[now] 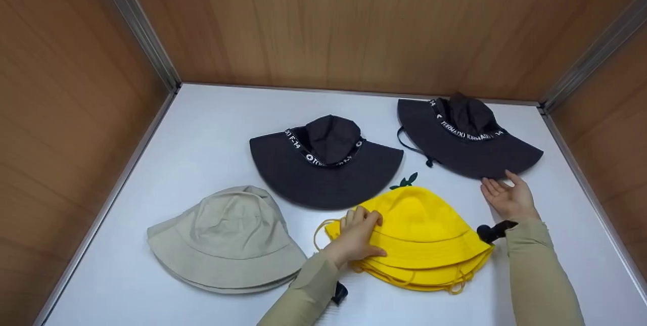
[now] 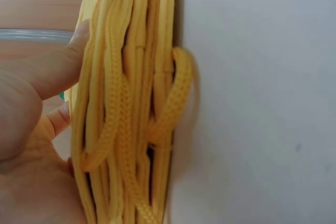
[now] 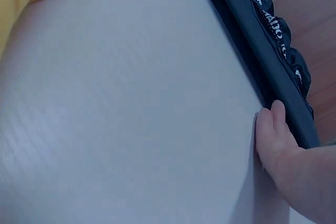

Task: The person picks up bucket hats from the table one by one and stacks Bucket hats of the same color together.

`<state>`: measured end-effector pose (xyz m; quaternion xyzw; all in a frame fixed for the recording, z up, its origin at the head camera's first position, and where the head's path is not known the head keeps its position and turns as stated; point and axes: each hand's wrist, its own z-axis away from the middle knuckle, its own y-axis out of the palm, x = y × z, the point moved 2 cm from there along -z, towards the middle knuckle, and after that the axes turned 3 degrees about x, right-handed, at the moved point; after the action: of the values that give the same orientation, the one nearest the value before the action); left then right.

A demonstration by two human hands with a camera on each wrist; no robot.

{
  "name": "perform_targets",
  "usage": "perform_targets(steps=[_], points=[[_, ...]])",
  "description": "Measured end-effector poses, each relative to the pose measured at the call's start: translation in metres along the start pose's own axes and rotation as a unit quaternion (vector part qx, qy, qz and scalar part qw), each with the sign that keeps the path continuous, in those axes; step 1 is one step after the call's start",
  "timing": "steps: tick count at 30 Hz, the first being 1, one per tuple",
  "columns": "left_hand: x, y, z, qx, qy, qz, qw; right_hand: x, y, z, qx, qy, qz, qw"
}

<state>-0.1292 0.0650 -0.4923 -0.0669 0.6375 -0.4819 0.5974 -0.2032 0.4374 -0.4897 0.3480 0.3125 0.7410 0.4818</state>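
My left hand (image 1: 358, 237) rests on the left end of a stack of yellow bucket hats (image 1: 419, 245), with thumb and fingers apart. In the left wrist view, its thumb lies against the uppermost brim, and yellow cords (image 2: 178, 95) loop out from between the layered brims. At the right, my right hand (image 1: 511, 199) is at the front brim of a dark wide-brimmed hat (image 1: 455, 149) with white lettering on its band. Its fingers are extended and the fingertips meet the brim edge in the right wrist view (image 3: 278, 135).
A second dark lettered hat (image 1: 323, 184) lies in the middle, behind the yellow stack. Beige bucket hats (image 1: 232, 245) are stacked at the left. A green leaf-shaped piece (image 1: 406, 180) sticks out behind the yellow hats. Wooden panels (image 1: 354, 28) enclose the white table (image 1: 202, 129).
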Motion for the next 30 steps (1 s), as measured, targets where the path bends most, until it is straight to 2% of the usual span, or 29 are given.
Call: perform_targets(steps=[8,13,16,21,30], points=[[0.000,0.000,-0.001,-0.001,-0.001,-0.002,1.0000,-0.002,0.005,-0.010,-0.016,0.008,-0.082,0.9965],[-0.001,0.000,-0.001,-0.001,-0.017,-0.004,0.9998,-0.007,0.009,-0.017,-0.022,0.014,-0.090,0.9956],[-0.001,0.000,-0.001,0.001,-0.023,-0.004,0.9997,-0.009,0.011,-0.020,-0.034,0.015,-0.080,0.9961],[0.000,0.000,0.001,-0.003,-0.013,-0.004,0.9999,-0.012,0.015,-0.024,-0.049,0.012,-0.064,0.9967],[0.001,0.002,0.000,-0.011,0.005,-0.015,0.9998,-0.017,0.027,-0.029,-0.054,-0.003,0.040,0.9977]])
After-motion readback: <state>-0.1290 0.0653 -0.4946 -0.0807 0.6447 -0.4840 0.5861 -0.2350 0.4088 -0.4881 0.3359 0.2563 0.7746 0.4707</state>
